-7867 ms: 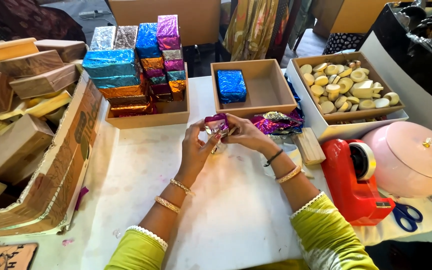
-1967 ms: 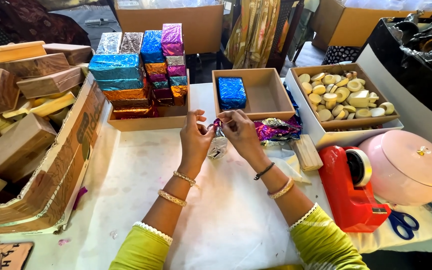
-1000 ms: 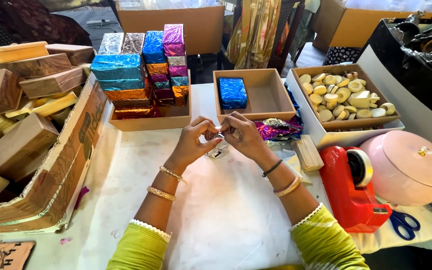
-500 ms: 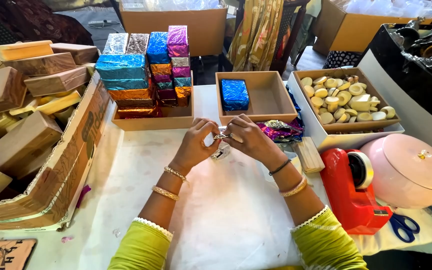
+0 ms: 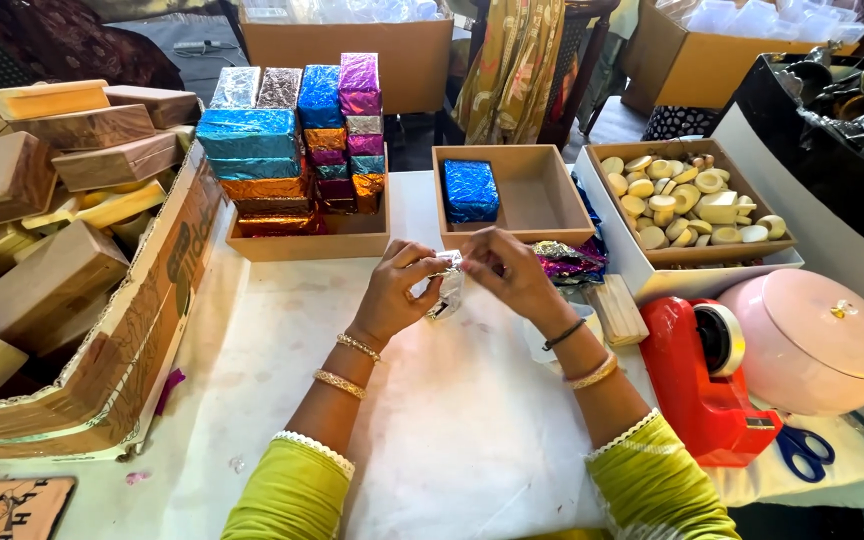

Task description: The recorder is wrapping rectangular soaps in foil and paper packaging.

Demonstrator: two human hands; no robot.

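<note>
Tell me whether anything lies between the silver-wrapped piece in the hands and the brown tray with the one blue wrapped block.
Nothing visible does. The left hand and right hand hold the silver-wrapped piece just in front of the brown tray, with only bare white table between. The blue wrapped block fills the tray's left side; the right is free.

Glossy crinkled foil piece; matt cardboard tray; wooden blocks.

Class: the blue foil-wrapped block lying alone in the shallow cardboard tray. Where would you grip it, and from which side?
Grip the blue foil-wrapped block across its two long sides, coming from above. It lies flat against the tray's left wall, so the top and right side are probably freest.
</note>
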